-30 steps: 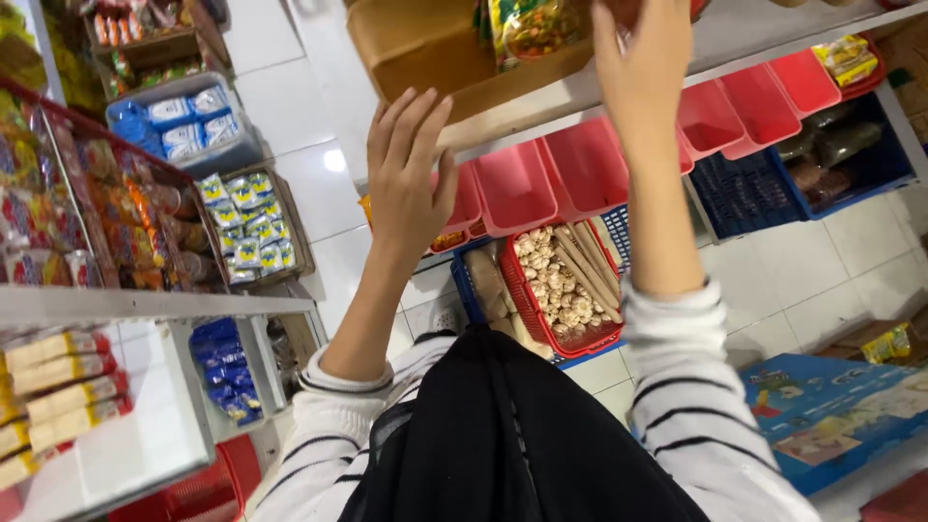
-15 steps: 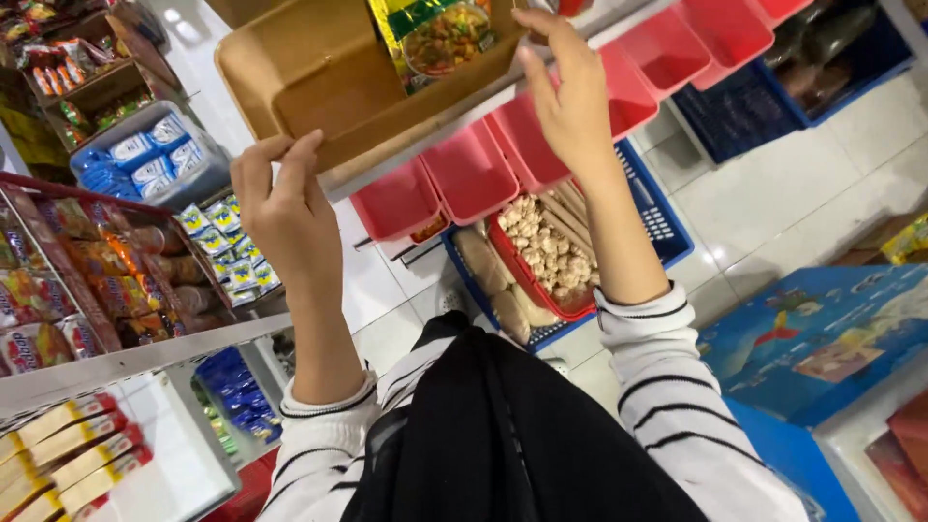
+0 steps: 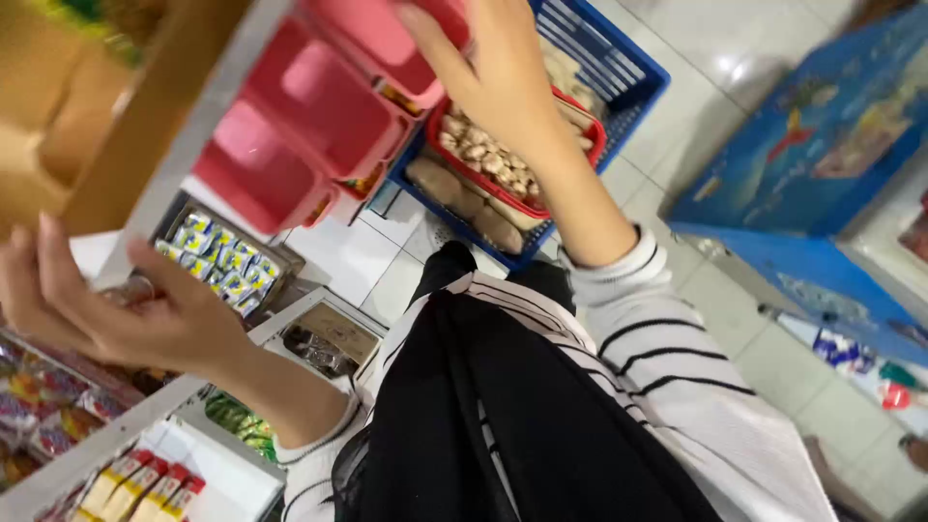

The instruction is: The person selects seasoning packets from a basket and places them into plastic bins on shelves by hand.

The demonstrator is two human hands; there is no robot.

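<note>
Right hand (image 3: 503,77) is up against the bins (image 3: 319,106) hanging along the shelf edge (image 3: 184,145). Just beneath that hand: tray of snacks (image 3: 503,164) sitting in a crate (image 3: 599,68) on the floor (image 3: 367,261). Left hand (image 3: 135,309) sits under the shelf, well apart from the right one. Box of small packets (image 3: 224,266) just beyond its fingers; rack of packets (image 3: 135,483) below its wrist. Carton (image 3: 822,135) stands far out past the right forearm.

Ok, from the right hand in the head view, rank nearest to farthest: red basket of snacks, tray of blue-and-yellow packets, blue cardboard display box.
From the right hand:
1. Red basket of snacks, just below the wrist.
2. Tray of blue-and-yellow packets, lower left.
3. Blue cardboard display box, far right.
</note>
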